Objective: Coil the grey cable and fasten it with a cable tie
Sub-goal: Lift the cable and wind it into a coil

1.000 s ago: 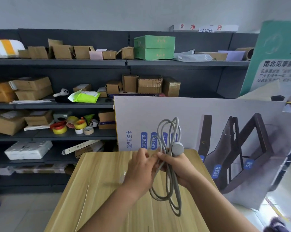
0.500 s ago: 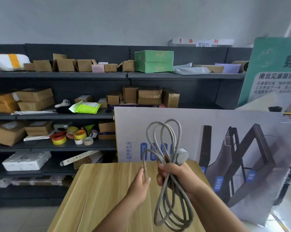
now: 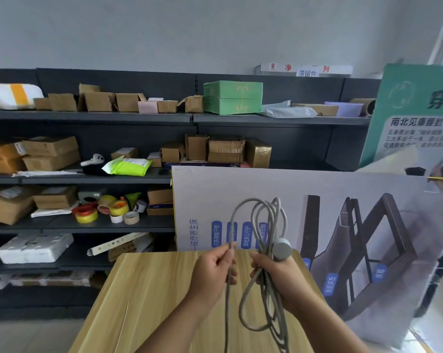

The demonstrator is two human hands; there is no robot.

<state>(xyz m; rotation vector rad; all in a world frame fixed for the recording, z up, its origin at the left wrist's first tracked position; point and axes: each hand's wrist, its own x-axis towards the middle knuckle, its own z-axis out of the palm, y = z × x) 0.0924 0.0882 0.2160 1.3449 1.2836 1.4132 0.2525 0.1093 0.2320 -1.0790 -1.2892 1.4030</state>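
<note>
While the right hand [image 3: 281, 273] clamps the looped grey cable [image 3: 263, 296], the left hand [image 3: 215, 270] pinches one strand.

one grey cable [image 3: 259, 225], two hands, two green boxes [image 3: 232, 97]

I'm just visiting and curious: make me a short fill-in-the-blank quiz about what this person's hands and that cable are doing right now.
1. The right hand holds the bundled loops of the ____ cable.
2. The left hand pinches a single strand that arcs up and over to the ____ hand's bundle.
3. Both hands are held above a ____ table.
4. A round grey puck on the cable sits just above the right hand's ____.

Missing words: grey; right; wooden; thumb
</note>
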